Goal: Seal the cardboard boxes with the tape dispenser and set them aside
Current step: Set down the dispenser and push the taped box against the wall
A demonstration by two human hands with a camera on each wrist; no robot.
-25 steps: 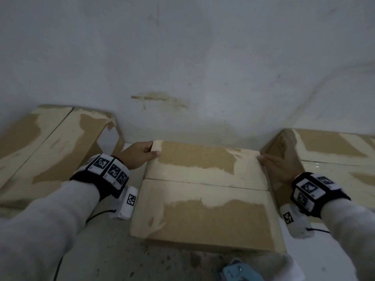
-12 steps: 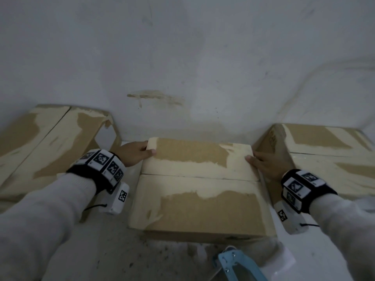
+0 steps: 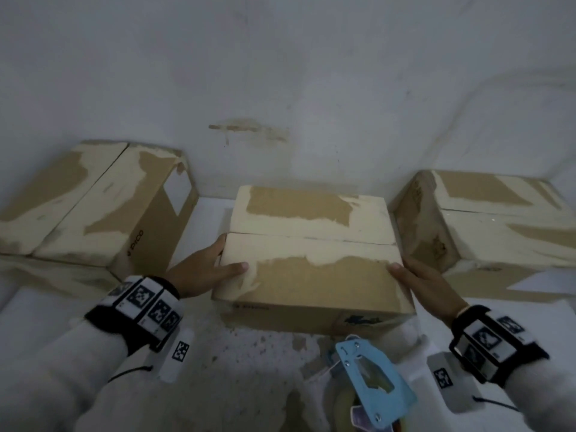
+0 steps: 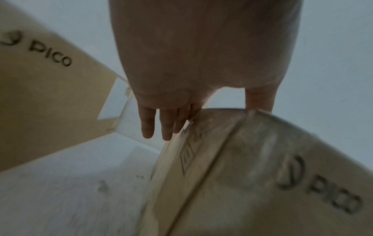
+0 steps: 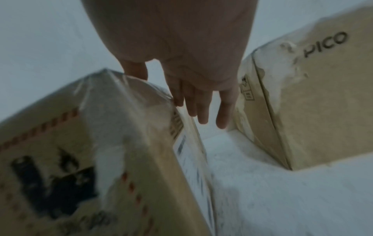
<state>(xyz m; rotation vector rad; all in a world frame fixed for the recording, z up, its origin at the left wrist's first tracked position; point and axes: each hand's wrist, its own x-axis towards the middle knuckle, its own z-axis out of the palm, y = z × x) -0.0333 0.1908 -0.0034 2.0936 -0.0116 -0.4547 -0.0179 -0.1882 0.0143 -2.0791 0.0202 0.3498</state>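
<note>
The middle cardboard box (image 3: pixel 311 269) sits on the white surface with both top flaps down and a seam across its top. My left hand (image 3: pixel 212 269) lies against its left side, fingers (image 4: pixel 167 126) straight down the side and thumb flat on the top. My right hand (image 3: pixel 414 275) mirrors this on the right side, with its fingers (image 5: pixel 201 110) straight and its thumb on the top edge. In the wrist views the box (image 4: pixel 262 175) (image 5: pixel 101 143) looks blurred. A blue tape dispenser (image 3: pixel 371 378) lies in front of the box, near my right wrist, with neither hand on it.
A second PICO box (image 3: pixel 93 210) (image 4: pixel 40 103) stands at the left and a third (image 3: pixel 486 226) (image 5: pixel 322 95) at the right, each a narrow gap from the middle box. A white wall (image 3: pixel 280 73) rises close behind. Specks dirty the surface in front.
Both hands have slid from the box's far corners back to its near half. The box now lies closer to me, and the tape dispenser shows more fully.
</note>
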